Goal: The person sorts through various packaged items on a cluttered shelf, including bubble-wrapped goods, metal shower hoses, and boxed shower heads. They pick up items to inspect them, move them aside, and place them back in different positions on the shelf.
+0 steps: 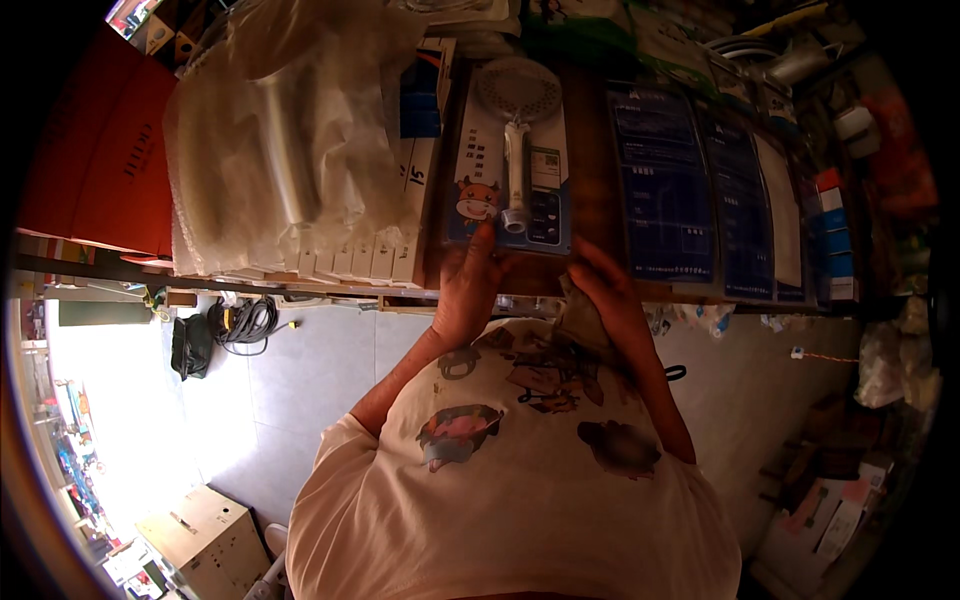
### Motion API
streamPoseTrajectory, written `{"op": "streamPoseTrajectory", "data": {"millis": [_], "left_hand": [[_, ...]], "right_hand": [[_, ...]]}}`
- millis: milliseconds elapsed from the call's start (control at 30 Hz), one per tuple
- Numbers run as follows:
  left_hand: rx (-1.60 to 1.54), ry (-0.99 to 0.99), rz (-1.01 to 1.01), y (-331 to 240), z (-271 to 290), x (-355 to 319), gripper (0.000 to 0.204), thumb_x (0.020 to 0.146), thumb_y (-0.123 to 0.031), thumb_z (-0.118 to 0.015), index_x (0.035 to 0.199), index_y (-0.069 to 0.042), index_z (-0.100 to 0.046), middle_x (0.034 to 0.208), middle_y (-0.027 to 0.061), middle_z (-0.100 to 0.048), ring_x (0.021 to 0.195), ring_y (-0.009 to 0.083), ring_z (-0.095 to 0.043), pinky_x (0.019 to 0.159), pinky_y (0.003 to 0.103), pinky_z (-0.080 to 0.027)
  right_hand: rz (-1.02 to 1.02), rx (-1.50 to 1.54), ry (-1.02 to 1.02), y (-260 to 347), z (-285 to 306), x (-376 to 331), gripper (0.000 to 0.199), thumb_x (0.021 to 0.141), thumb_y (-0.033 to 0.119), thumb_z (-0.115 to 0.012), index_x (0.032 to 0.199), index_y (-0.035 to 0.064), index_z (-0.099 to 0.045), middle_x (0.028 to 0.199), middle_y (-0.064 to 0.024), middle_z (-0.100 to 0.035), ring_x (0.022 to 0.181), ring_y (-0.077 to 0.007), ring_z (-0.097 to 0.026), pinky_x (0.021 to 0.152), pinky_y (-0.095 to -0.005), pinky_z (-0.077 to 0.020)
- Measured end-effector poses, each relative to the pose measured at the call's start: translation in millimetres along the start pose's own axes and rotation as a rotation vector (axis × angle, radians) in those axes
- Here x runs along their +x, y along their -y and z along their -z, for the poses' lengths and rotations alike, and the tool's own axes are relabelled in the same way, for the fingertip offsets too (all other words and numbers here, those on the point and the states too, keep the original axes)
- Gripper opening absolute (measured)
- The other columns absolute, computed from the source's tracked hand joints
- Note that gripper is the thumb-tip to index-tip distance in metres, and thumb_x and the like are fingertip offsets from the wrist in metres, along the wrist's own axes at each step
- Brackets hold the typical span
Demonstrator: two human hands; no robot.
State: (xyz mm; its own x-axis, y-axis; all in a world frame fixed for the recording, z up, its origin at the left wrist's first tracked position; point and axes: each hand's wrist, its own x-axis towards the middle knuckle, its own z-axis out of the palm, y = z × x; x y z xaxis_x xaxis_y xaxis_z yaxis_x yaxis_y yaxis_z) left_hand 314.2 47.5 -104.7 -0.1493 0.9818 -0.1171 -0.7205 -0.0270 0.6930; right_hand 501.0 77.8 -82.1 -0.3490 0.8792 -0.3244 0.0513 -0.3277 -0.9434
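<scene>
A shower head [517, 165] lies in a flat display package [478, 165] with a cartoon cow printed on it, on the wooden table in front of me. My left hand [468, 290] grips the near edge of this package, its thumb on the front face and the other fingers mostly hidden below. At the package's near right corner, my right hand [608, 292] has its fingers closed round a crumpled brownish cloth [582, 318]. Whether the right fingertips also touch the package I cannot tell.
Left of the package stand a row of white boxes [385, 262], a large cloudy plastic bag [290, 130] and a red box [100, 150]. Dark blue flat packages [662, 190] lie to the right. Coiled black cable [243, 322] and a carton [205, 540] are on the floor.
</scene>
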Motion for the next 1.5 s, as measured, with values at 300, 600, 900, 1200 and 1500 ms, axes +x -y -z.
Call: {"op": "streamPoseTrajectory", "data": {"millis": [300, 600, 900, 1200, 1500], "left_hand": [[-0.068, -0.007, 0.019, -16, -17, 1, 0.042, 0.100, -0.031, -0.044, 0.132, -0.004, -0.039, 0.125, 0.0097, -0.053, 0.115, 0.0223, -0.053, 0.098, 0.039, -0.044], [0.073, 0.217, 0.336, -22, 13, -8, 0.046, 0.101, -0.030, -0.038, 0.136, 0.000, -0.034, 0.131, 0.0186, -0.048, 0.120, 0.0280, -0.050, 0.100, 0.042, -0.043], [0.414, 0.473, 0.486, -46, 5, -28, 0.038, 0.098, -0.017, -0.045, 0.132, 0.000, -0.045, 0.125, 0.0145, -0.056, 0.114, 0.0234, -0.056, 0.094, 0.034, -0.045], [0.743, 0.570, 0.113, -36, -36, -10, 0.028, 0.096, -0.002, -0.045, 0.122, 0.003, -0.054, 0.113, 0.0136, -0.060, 0.104, 0.0201, -0.060, 0.089, 0.032, -0.048], [1.069, 0.717, -0.507, 5, -77, 28, 0.035, 0.083, 0.000, -0.061, 0.118, -0.004, -0.059, 0.116, 0.0152, -0.058, 0.106, 0.0329, -0.057, 0.087, 0.038, -0.049]], "right_hand": [[0.078, -0.052, 0.026, 0, 1, 0, 0.052, 0.093, 0.024, -0.058, 0.139, 0.0051, -0.042, 0.135, -0.0102, -0.050, 0.121, -0.0157, -0.047, 0.100, -0.0272, -0.0358], [0.004, -0.083, 0.048, 5, 1, 1, 0.054, 0.091, 0.027, -0.060, 0.138, 0.0041, -0.043, 0.120, -0.0068, -0.057, 0.106, -0.0109, -0.052, 0.090, -0.0246, -0.0406], [0.079, -0.139, 0.068, -4, 6, 3, 0.053, 0.091, 0.025, -0.060, 0.137, 0.0051, -0.043, 0.117, -0.0056, -0.058, 0.104, -0.0101, -0.052, 0.090, -0.0251, -0.0405], [0.043, -0.018, 0.081, 2, 22, -17, 0.030, 0.093, 0.019, -0.055, 0.120, 0.0047, -0.059, 0.111, -0.0036, -0.061, 0.101, -0.0097, -0.054, 0.088, -0.0247, -0.0409], [0.085, 0.002, -0.216, -1, 54, -56, 0.021, 0.093, 0.018, -0.056, 0.107, 0.0046, -0.066, 0.104, -0.0022, -0.064, 0.098, -0.0099, -0.056, 0.086, -0.0241, -0.0419]]}}
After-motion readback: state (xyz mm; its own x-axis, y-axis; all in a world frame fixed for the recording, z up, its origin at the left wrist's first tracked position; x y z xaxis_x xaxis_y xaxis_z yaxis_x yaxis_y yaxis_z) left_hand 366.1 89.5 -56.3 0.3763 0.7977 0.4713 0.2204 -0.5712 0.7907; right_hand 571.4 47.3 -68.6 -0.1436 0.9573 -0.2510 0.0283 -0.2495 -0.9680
